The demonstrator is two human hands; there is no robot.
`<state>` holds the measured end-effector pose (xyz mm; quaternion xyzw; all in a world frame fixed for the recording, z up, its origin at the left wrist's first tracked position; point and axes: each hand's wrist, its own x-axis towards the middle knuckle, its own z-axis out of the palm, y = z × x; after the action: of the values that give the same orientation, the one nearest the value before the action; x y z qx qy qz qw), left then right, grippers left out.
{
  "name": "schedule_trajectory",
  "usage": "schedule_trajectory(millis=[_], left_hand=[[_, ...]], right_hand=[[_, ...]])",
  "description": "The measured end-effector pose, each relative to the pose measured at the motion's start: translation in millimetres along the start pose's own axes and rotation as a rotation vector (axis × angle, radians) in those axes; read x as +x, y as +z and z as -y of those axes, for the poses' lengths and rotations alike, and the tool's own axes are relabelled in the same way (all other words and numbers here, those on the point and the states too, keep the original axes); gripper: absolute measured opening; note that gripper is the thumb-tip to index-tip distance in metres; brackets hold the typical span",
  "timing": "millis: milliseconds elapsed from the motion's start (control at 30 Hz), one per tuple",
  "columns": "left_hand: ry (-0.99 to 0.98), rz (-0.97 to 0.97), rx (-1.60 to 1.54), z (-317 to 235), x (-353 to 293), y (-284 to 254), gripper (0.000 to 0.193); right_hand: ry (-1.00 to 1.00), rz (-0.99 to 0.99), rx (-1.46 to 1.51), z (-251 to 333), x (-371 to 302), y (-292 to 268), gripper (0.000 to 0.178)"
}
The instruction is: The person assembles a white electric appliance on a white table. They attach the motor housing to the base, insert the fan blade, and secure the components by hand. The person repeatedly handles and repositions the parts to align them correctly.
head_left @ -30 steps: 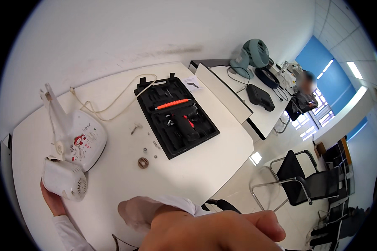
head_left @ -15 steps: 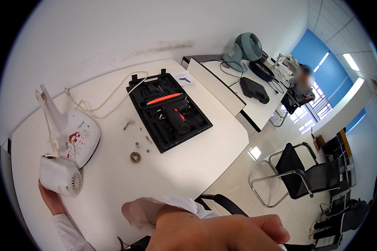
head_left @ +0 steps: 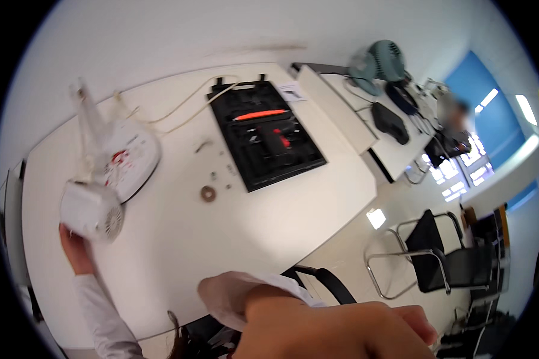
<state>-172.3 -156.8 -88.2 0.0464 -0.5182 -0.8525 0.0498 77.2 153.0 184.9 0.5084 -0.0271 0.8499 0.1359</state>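
My left hand (head_left: pixel 73 240) is at the near-left side of a white fan's motor housing (head_left: pixel 90 209), which has a round slotted vent; the fingertips are hidden against it. The housing joins the fan's white base (head_left: pixel 139 157), printed with red pictures, lying on the white table (head_left: pixel 179 263). Large and close in the lower right, my right hand (head_left: pixel 329 329) is raised with its visible fingers curled. The lower edge cuts it off, so whatever it holds, if anything, is hidden.
An open black tool case (head_left: pixel 254 170) holds an orange rod (head_left: pixel 260 114) and black-red tools. Left of it lie a brown ring (head_left: pixel 208 193) and several small metal parts. A pale cord (head_left: pixel 179 124) crosses to the case. Black chairs (head_left: pixel 428 242) stand right; a person sits further back.
The whole view has shifted, so the table and its things appear higher and further right, with some blur. My left hand stays at the motor housing; my right hand stays raised.
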Motion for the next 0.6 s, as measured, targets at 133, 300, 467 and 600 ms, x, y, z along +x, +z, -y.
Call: schedule_trajectory(millis=[133,300,467,600], left_hand=[[0.052,-0.002,0.125,-5.2,-18.2,24.7,0.039],[0.087,-0.052,0.253,-20.5,-38.4,28.7,0.038],[0.113,-0.02,0.247,-11.8,-36.1,38.9,0.037],[0.125,-0.03,0.264,-21.8,-43.8,41.0,0.034]], right_hand=[[0.053,-0.118,0.064,4.9,-14.1,1.0,0.049],[0.118,-0.214,0.157,2.1,-24.0,9.1,0.05],[0.143,-0.146,0.026,10.4,-45.4,-12.2,0.051],[0.363,-0.187,-0.398,51.8,-62.4,-62.8,0.053]])
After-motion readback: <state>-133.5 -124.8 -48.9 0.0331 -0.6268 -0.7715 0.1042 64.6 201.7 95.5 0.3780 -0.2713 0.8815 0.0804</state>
